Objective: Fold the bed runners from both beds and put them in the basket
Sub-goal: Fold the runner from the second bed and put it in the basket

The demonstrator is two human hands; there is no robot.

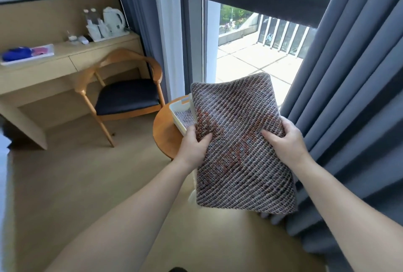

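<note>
A folded bed runner [237,138], woven in grey, brown and orange, is held flat in the air in front of me. My left hand [195,144] grips its left edge and my right hand [285,138] grips its right edge. Behind and below it stands a white basket [177,117] on a small round wooden table [164,136]. Another folded runner [186,117] of the same weave lies inside the basket. The held runner hides most of the basket and the table's right side.
A wooden chair [122,95] with a dark seat stands left of the round table, at a long wooden desk [65,64] carrying a kettle tray [109,25]. Grey curtains [349,97] hang at the right beside a tall window [237,49]. Bare wooden floor lies below.
</note>
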